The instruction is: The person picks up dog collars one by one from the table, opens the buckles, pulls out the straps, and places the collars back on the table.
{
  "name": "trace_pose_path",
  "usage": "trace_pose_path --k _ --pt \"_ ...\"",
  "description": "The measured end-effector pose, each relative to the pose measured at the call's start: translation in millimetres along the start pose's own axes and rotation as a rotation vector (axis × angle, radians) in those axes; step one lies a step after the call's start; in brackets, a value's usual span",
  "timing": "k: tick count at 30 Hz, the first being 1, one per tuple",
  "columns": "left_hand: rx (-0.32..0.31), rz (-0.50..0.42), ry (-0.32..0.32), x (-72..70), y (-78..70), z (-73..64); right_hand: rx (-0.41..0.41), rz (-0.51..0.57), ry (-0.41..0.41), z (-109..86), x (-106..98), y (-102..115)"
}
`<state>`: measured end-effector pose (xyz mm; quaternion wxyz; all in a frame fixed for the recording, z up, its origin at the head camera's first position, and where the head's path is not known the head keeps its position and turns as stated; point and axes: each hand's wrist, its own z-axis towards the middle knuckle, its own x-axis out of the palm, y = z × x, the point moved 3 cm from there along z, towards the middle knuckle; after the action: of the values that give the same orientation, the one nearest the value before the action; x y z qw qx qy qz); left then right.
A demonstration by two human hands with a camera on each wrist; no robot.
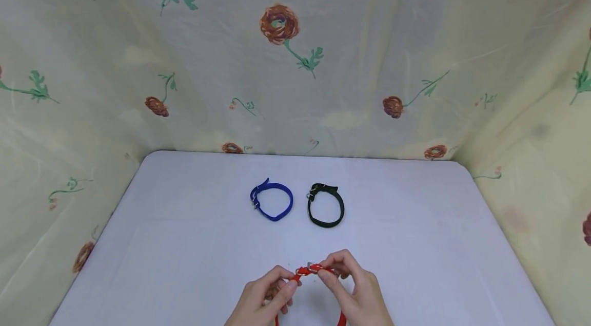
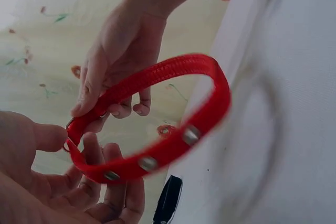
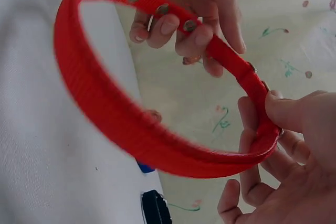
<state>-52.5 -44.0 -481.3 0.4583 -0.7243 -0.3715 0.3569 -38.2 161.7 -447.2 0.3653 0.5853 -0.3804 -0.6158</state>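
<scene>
A red collar (image 3: pixel 136 140) held in two hands above a white-covered table (image 1: pixel 184 244). The collar, the reference for all positions here, forms a loop whose top lies between the fingertips and whose lower part hangs toward the person; metal eyelets (image 3: pixel 163 9) line part of its strap. The left hand (image 1: pixel 268 292) pinches the collar at the left of its top between thumb and index finger, its other fingers loosely bent. The right hand (image 1: pixel 357 290) pinches the strap at the right of the top, beside the metal buckle (image 1: pixel 312 266); whether the strap is fully threaded cannot be told. Beyond the red collar and somewhat left lies a looped blue collar (image 1: pixel 292 197); beyond it and slightly right, a looped black collar (image 1: pixel 342 208), apart from the blue one. Farther beyond hangs a flowered cloth (image 1: pixel 346 59).
</scene>
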Motion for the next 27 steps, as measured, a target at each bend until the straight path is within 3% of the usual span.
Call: trace_pose_path --k 6,10,16,19,23,27 --pt "0.034 -0.012 0.025 1.9 -2.8 1.3 -0.099 -0.034 0.106 -0.9 2.8 -0.5" --pt "0.042 0.001 0.019 3.1 -3.0 0.9 -0.108 -0.037 0.116 -2.5 3.4 -1.0" --pt "0.043 0.050 -0.036 2.7 -3.6 -0.4 -0.044 0.011 0.031 -3.3 3.5 -0.9" --pt "0.019 0.071 -0.060 1.4 -4.5 -1.1 0.025 0.046 -0.022 -3.3 1.8 -0.2" --pt "-0.025 0.046 -0.083 -2.9 -3.3 -2.6 0.126 0.092 -0.087 -1.2 -5.0 -0.8" --pt "-0.018 0.016 -0.094 -11.3 -1.9 -3.9 0.189 0.160 -0.098 2.8 -13.6 -5.8"
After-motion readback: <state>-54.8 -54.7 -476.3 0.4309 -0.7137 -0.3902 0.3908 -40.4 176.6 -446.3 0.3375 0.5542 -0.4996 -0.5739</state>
